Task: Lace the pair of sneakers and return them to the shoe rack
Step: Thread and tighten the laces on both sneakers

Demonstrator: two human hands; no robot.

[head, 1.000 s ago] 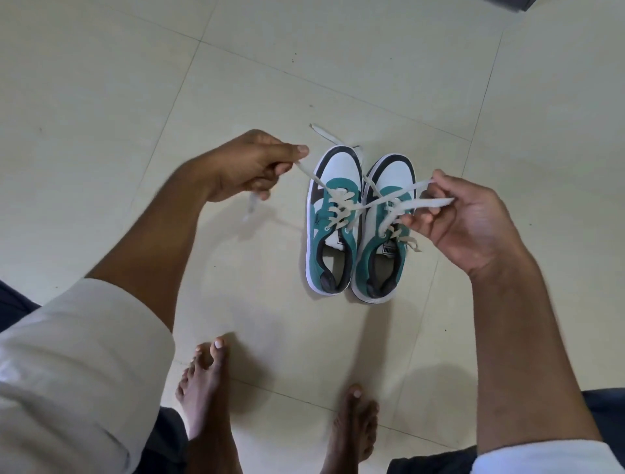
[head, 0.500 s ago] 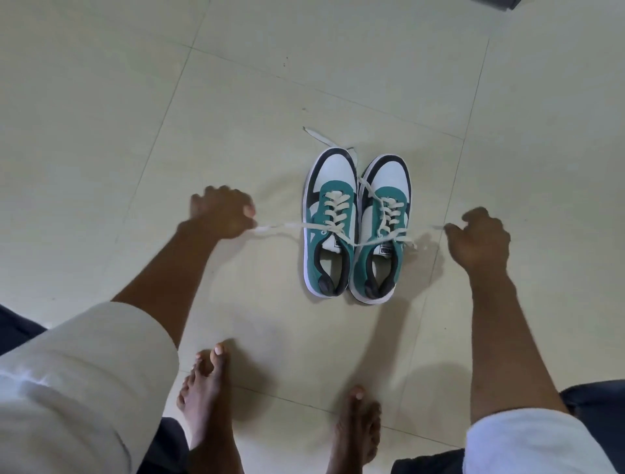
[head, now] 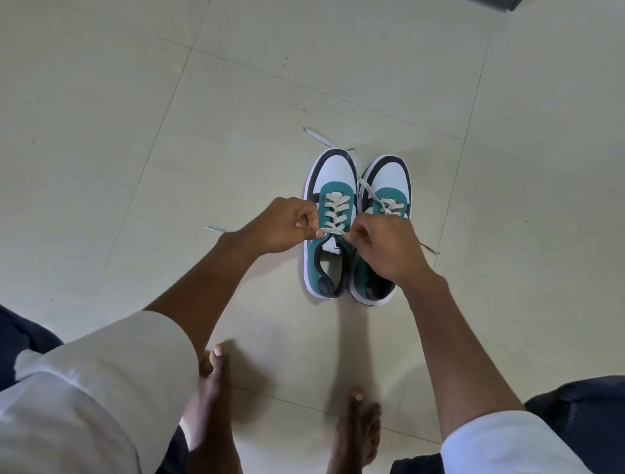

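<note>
Two teal, white and black sneakers stand side by side on the floor, toes pointing away from me. The left sneaker [head: 333, 189] is laced with a cream lace [head: 334, 211]. My left hand [head: 284, 225] and my right hand [head: 382, 247] meet over its tongue, each pinching one end of that lace close to the top eyelets. My right hand covers much of the right sneaker [head: 387, 182], whose own lace runs loosely over its toe. Loose lace ends trail on the floor to the left [head: 216, 230] and right [head: 429, 248].
Pale tiled floor [head: 236, 118] surrounds the sneakers. A loose lace end [head: 314, 135] lies beyond the left sneaker's toe. My bare feet [head: 209, 382] stand just in front of me. A dark object's corner [head: 504, 3] shows at the top right edge. No shoe rack is in view.
My hands first pulled the lace ends out wide and low to either side, then came together over the left sneaker's tongue, holding the lace close to the eyelets.
</note>
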